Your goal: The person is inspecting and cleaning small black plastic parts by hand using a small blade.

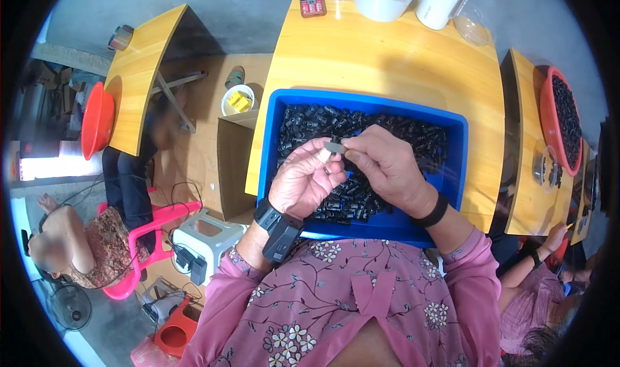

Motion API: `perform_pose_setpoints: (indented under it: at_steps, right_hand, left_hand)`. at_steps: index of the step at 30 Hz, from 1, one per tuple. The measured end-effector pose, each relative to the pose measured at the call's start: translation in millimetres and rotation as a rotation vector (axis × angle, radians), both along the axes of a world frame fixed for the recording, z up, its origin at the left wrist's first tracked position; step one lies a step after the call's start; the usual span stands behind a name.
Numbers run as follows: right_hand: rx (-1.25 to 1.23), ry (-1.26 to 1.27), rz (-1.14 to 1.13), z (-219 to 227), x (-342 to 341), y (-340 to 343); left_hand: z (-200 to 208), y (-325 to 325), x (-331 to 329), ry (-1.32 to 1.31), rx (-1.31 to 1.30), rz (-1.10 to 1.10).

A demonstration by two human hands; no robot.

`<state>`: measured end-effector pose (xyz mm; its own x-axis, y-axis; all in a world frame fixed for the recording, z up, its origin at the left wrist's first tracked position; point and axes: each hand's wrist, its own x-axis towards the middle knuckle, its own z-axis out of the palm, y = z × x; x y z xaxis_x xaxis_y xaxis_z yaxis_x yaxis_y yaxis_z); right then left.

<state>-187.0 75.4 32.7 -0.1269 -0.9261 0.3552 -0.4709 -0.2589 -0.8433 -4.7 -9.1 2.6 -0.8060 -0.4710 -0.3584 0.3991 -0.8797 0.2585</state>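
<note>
so, left grip (302, 181) and right grip (386, 165) both pinching 1 small flat grey piece (334, 147) over blue smooth-walled bin (459, 167), shiny black tubular parts (311, 118) inside, yellow wood-grain surface (323, 63).

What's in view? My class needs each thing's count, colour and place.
Tables: at least three, yellow, middle and sides
Tray: one, blue, middle table
Bowl: one, white, middle table's far edge
Basins: two, red, at side tables
Small parts: many, black, in tray, bowl, right basin
Phone: one, red-black, left of bowl
Jug: one, white, right of bowl
Box: one, brown, left of tray
Bucket: one, white, floor beyond box
Chair: one, pink, lower left
Stool: one, white, right of chair
Other people: at least two, varied clothing, both sides
Grey piece: one, grey, over tray
Left hand: one, bare, on grey piece
Right hand: one, bare, likewise
</note>
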Motion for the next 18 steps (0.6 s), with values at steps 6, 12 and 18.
perform_pose_setpoints:
  at_steps: [6, 12, 18]
  right_hand:
    - [-0.034, 0.065, 0.037, 0.4, 3.8, 1.0]
    - [-0.047, 0.083, 0.033, 2.4, 2.5, -1.0]
    - [-0.054, 0.099, 0.053, -0.1, 1.8, -0.2]
  left_hand:
    - [-2.9, 0.0, 1.0, 0.061, 0.01, -0.008]
    - [-1.9, -0.1, 0.1, 0.054, 0.013, -0.013]
    - [0.4, 0.0, 0.5, 0.014, -0.001, -0.009]
